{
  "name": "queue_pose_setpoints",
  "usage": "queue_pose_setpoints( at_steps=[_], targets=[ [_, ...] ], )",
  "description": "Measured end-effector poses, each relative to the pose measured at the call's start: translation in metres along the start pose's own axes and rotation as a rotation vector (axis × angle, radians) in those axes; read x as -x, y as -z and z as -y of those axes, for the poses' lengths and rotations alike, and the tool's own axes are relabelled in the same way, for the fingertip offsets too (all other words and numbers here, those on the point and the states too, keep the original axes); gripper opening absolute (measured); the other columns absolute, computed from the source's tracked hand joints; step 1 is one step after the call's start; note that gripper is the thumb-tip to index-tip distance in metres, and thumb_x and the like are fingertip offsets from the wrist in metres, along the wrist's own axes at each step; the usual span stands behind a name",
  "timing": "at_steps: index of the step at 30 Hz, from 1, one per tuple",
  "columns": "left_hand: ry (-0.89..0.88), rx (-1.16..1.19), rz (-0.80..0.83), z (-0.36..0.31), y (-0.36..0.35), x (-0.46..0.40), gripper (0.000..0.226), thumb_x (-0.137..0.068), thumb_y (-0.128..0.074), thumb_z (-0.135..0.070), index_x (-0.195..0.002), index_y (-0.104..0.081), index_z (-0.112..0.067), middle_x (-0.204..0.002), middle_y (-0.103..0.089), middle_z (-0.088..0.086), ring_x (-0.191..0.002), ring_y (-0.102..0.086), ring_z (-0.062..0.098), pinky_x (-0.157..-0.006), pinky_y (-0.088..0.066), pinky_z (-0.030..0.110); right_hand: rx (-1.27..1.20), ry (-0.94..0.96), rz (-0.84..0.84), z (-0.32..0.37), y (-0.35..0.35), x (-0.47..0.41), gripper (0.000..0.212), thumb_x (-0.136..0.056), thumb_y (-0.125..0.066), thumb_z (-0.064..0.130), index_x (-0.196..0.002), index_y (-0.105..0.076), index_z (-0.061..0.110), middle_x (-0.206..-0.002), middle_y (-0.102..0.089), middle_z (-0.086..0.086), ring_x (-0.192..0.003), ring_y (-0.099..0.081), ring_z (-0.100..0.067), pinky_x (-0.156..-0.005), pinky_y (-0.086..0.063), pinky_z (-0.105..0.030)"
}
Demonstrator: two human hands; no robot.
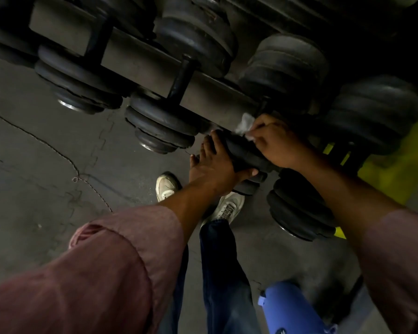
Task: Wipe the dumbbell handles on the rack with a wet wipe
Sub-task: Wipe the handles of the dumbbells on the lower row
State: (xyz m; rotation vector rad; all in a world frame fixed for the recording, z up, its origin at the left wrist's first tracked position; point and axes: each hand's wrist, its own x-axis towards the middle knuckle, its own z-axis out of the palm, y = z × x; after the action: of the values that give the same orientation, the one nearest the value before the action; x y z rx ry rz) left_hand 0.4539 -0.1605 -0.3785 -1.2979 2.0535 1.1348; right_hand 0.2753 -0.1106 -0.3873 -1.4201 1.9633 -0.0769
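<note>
Black dumbbells lie in a row on a dark metal rack (145, 66). My left hand (215, 165) grips the near weight head of one dumbbell (241, 153) at the rack's front edge. My right hand (275, 143) is closed on a crumpled white wet wipe (245, 124), pressed down where that dumbbell's handle meets the rack; the handle itself is hidden under my hand. To the left, another dumbbell handle (182, 79) crosses the rack rail uncovered.
More dumbbells sit left (77, 78) and right (299, 213) of the held one. Grey puzzle-mat floor (46, 153) lies below, with my white shoes (167, 186) near the rack. A blue object (290, 307) hangs at lower right. Yellow rack parts (381, 174) show at right.
</note>
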Motion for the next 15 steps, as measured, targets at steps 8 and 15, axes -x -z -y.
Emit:
queue_pose_setpoints(
  at_steps=[8, 15],
  targets=[
    [0.004, -0.006, 0.01, 0.0, 0.001, -0.001, 0.136, -0.074, -0.064, -0.082, -0.159, 0.017, -0.015, -0.17, 0.006, 0.013, -0.157, 0.0, 0.031, -0.124, -0.007, 0.058, 0.064, -0.113, -0.276, 0.002, -0.001, -0.003, 0.034, -0.094, -0.058, 0.01, -0.128, -0.057, 0.013, -0.139, -0.041, -0.005, -0.116, -0.053, -0.024, -0.093, -0.049, -0.031],
    [0.026, -0.023, 0.005, -0.002, 0.001, 0.0, 0.137, -0.073, -0.065, -0.082, -0.159, 0.018, -0.015, -0.17, 0.005, 0.012, -0.157, 0.0, 0.029, -0.125, -0.007, 0.057, -0.01, -0.012, -0.16, -0.003, -0.013, -0.002, 0.033, -0.093, -0.057, 0.01, -0.125, -0.063, 0.014, -0.134, -0.043, 0.001, -0.11, -0.054, -0.019, -0.09, -0.054, -0.038]
  ],
)
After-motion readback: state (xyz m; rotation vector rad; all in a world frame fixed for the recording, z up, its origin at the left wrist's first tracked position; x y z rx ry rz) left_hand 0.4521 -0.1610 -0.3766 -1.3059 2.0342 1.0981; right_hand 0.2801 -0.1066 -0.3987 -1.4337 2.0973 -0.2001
